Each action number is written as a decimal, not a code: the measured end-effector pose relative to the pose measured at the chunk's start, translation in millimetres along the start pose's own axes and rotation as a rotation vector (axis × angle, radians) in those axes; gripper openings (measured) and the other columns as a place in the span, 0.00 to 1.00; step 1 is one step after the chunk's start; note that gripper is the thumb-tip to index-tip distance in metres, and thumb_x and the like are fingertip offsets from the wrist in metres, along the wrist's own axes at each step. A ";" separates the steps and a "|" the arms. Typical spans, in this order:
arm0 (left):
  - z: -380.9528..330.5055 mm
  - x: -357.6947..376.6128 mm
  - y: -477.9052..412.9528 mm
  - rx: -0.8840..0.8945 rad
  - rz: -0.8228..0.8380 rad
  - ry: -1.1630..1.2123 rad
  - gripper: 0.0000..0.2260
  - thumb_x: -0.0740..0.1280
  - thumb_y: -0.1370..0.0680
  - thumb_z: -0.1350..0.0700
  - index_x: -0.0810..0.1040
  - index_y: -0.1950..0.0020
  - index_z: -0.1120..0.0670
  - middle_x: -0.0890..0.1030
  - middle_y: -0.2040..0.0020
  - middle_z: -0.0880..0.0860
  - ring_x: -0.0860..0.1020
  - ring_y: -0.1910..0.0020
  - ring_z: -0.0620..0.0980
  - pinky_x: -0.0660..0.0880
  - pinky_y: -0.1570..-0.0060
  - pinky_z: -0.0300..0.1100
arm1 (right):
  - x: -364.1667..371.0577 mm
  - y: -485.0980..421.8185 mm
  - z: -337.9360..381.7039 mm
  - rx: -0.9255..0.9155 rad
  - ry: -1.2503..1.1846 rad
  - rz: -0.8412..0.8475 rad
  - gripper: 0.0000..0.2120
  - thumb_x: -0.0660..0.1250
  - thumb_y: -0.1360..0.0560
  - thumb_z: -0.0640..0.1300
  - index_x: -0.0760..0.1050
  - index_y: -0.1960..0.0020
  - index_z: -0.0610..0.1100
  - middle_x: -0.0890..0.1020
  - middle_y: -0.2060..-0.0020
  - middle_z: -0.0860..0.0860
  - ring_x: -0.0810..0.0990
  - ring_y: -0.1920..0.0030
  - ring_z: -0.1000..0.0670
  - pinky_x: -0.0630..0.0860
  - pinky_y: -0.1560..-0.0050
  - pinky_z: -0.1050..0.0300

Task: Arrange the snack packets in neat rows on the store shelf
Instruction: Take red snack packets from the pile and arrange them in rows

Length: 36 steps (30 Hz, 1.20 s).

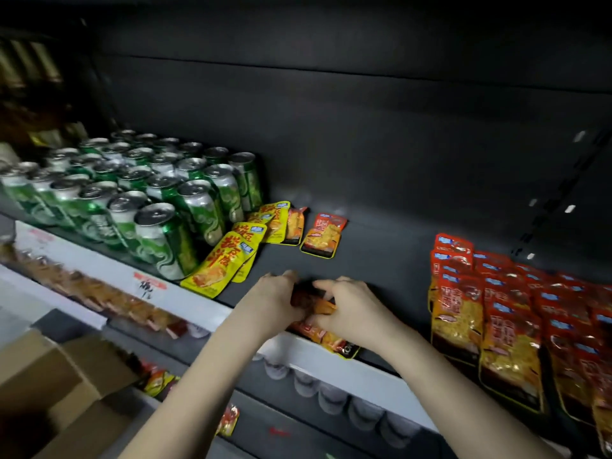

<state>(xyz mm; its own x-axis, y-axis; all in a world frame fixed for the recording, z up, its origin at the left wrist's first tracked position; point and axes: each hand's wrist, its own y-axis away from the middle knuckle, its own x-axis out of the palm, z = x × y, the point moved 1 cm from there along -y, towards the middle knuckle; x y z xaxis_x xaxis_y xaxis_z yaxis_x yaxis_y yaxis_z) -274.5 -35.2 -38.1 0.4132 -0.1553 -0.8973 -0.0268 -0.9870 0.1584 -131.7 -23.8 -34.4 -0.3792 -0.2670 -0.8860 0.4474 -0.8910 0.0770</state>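
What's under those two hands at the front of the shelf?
Snack packets, orange-red with yellow edges, gripped by the left hand and right hand. One end sticks out over the shelf lip. The hands hide how many there are.

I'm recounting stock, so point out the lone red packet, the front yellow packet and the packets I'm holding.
lone red packet (323, 236): head view, middle of its front.
front yellow packet (225, 255): head view, on its red lettering.
held packets (326, 337): head view, exposed orange lower end.

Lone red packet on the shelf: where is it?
Head view, centre: the lone red packet lies flat on the shelf, just right of the yellow packets, well left of the stacked red packets.
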 end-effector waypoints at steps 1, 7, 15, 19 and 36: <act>1.7 -0.2 3.0 0.005 -0.005 0.023 0.23 0.68 0.27 0.53 0.69 0.33 0.52 0.77 0.42 0.58 0.71 0.37 0.55 0.67 0.45 0.40 | -0.3 -1.6 1.3 0.011 -0.024 0.011 0.31 0.71 0.29 0.49 0.67 0.29 0.47 0.76 0.39 0.47 0.74 0.39 0.48 0.66 0.42 0.64; 12.3 3.2 8.1 0.008 -0.134 0.124 0.19 0.67 0.25 0.56 0.72 0.34 0.51 0.79 0.43 0.56 0.76 0.41 0.55 0.70 0.45 0.41 | 4.8 -17.2 -4.6 0.078 -0.290 -0.039 0.26 0.72 0.29 0.41 0.71 0.33 0.49 0.76 0.60 0.57 0.73 0.65 0.59 0.67 0.61 0.66; 15.8 3.3 -6.4 0.005 -0.287 0.275 0.18 0.67 0.24 0.56 0.71 0.34 0.56 0.79 0.40 0.54 0.77 0.41 0.53 0.70 0.46 0.40 | 2.7 -28.9 -10.5 0.093 -0.516 -0.277 0.17 0.66 0.26 0.35 0.77 0.38 0.47 0.73 0.65 0.56 0.73 0.61 0.52 0.69 0.58 0.60; 11.4 0.6 -14.3 -0.005 -0.360 0.414 0.20 0.68 0.25 0.59 0.70 0.33 0.55 0.80 0.45 0.57 0.79 0.47 0.54 0.74 0.47 0.42 | 0.6 -32.8 -18.4 0.135 -0.574 -0.285 0.14 0.66 0.26 0.36 0.79 0.43 0.49 0.74 0.62 0.56 0.76 0.58 0.50 0.71 0.57 0.57; -44.9 23.5 -153.6 0.023 -0.112 -0.114 0.24 0.60 0.20 0.52 0.60 0.28 0.60 0.67 0.32 0.67 0.66 0.33 0.65 0.62 0.33 0.49 | -46.0 4.9 -90.6 0.369 -0.891 -0.612 0.12 0.59 0.22 0.34 0.69 0.46 0.49 0.77 0.56 0.55 0.77 0.53 0.54 0.75 0.54 0.57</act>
<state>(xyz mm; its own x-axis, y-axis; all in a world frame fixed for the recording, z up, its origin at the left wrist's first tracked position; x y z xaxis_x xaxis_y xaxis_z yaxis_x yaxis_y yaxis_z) -219.8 114.7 -65.1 0.3086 -0.0462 -0.9501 -0.0075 -0.9989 0.0461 -38.7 17.4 -34.6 -0.9574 0.2151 -0.1928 -0.2201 -0.9755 0.0043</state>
